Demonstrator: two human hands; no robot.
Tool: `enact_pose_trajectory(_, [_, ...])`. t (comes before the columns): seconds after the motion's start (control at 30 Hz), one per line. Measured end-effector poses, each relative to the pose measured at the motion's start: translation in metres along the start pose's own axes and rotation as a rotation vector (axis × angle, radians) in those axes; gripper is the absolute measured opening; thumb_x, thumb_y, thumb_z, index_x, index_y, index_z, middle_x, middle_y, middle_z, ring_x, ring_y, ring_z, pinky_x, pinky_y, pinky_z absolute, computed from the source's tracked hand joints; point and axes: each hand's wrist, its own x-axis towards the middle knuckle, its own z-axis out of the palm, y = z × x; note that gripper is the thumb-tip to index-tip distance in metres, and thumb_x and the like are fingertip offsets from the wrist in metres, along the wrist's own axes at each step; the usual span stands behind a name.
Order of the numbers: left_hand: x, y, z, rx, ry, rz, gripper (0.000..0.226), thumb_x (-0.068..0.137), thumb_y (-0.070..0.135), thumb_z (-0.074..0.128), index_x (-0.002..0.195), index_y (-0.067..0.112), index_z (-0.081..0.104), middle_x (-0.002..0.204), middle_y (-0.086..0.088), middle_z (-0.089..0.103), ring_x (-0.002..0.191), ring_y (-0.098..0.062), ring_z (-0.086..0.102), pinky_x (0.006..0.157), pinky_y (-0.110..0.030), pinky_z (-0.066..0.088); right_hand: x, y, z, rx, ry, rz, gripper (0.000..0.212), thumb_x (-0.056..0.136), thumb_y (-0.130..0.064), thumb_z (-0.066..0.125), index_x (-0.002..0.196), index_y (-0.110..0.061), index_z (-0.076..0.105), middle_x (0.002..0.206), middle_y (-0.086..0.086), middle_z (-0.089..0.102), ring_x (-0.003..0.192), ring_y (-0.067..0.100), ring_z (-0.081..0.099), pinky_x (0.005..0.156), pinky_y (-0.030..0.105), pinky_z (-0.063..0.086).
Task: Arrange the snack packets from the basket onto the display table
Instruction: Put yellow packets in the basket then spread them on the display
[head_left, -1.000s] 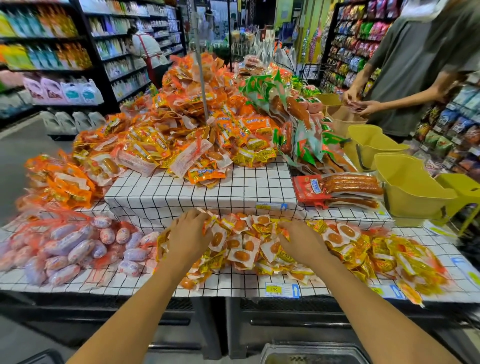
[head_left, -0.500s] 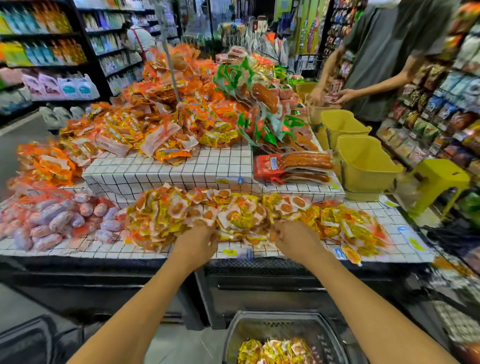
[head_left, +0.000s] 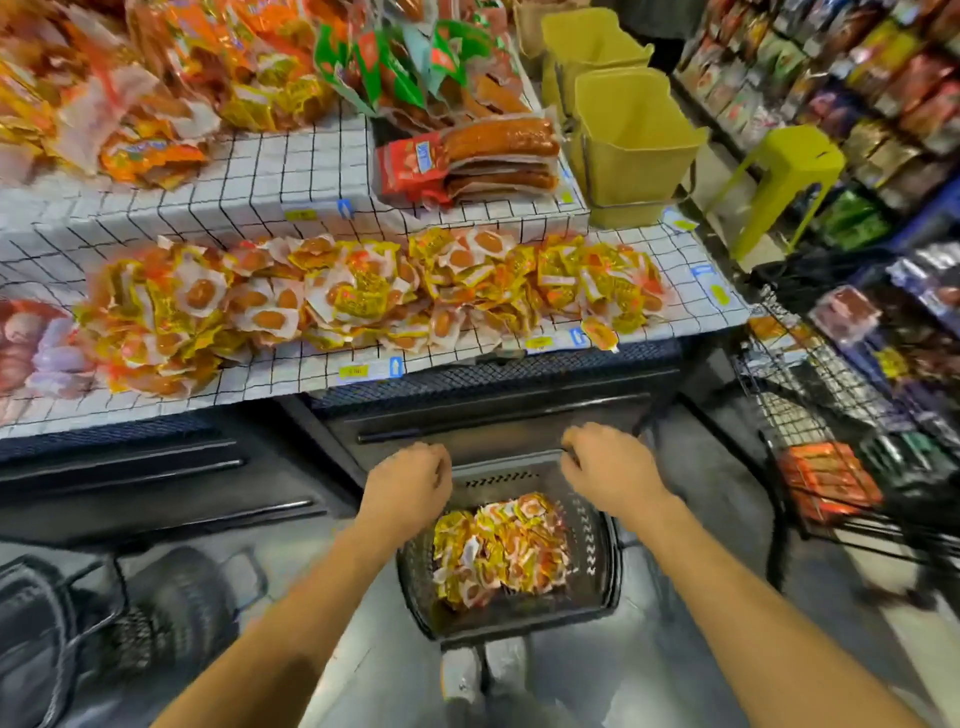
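**Both hands over basket, nothing held; light slippery packets waiting below**

Left hand (head_left: 408, 480) and right hand (head_left: 610, 475) hovering above the dark perforated plastic basket (head_left: 589, 545) on the floor; fingers loosely curled, grip of each empty, clamped on nothing; knuckles toward camera, so fingertip spread only partly visible.

Small yellow-and-white foil snack packets (head_left: 498, 548) heaped loose in the basket bottom, roughly a shallow layer; same kind of packets already spread in a long pile (head_left: 363, 296) on the lower tier of the white grid-patterned display surface (head_left: 291, 374); pile running from left edge to near the right corner, one packet hanging off the front lip.

Handling judgement: packets likely very light, soft, crinkly, glossy film so prone to sliding out of a loose handful; contents look like sealed sausage or egg pieces, not fragile, tolerant of a firm squeeze; no stiff edge to pinch.

Best hold, as a guess: scoop from both sides of the heap with fingers spread underneath, palms pressing inward, taking a bunch rather than singles; avoid pinching by one corner, since neighbours slip free.

Yellow plastic bins (head_left: 631, 140) beside the upper tier, well apart from the hands; motion blur across the view, fine print unreadable.
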Motion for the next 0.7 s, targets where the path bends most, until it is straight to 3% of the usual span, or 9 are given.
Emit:
enact_pose_trajectory(0.23, [-0.020,-0.010,0.105,-0.129,-0.210,-0.164,0.023,0.092,0.038,0.046,0.095,0.022,0.062,0.094,-0.007,0.068,0.088,-0.034,0.065,0.074,-0.045,0.055,-0.031,0.016,0.098,0.022,-0.204,0.136,0.027,0.098,-0.035,0.046,0.109,-0.017,0.063,0.106,0.008,0.068,0.095,0.033,0.067,0.070,0.038,0.052])
enact_pose_trajectory(0.33, [-0.024,-0.014,0.153,-0.079,-0.255,-0.225,0.028,0.097,0.036,0.044,0.101,0.018,0.065,0.102,-0.014,0.070,0.095,-0.038,0.065,0.076,-0.042,0.054,-0.031,0.027,0.143,0.049,-0.282,0.143,0.027,0.098,-0.035,0.045,0.103,-0.014,0.062,0.102,0.013,0.069,0.092,0.036,0.067,0.069,0.040,0.052])
enact_pose_trajectory(0.5, [-0.018,-0.020,0.236,-0.081,-0.312,-0.351,0.025,0.099,0.033,0.043,0.096,0.016,0.062,0.100,-0.017,0.069,0.091,-0.041,0.064,0.070,-0.039,0.048,-0.017,0.047,0.226,0.093,-0.383,0.163,0.032,0.098,-0.038,0.045,0.113,-0.017,0.062,0.104,0.019,0.069,0.097,0.040,0.066,0.074,0.043,0.053])
enact_pose_trajectory(0.7, [0.002,-0.040,0.339,-0.109,-0.425,-0.354,0.028,0.091,0.027,0.050,0.114,0.020,0.064,0.107,-0.012,0.068,0.097,-0.038,0.064,0.079,-0.040,0.053,0.001,0.070,0.338,0.250,-0.434,0.192,0.026,0.097,-0.034,0.048,0.115,-0.022,0.063,0.093,0.018,0.068,0.087,0.041,0.065,0.071,0.045,0.057])
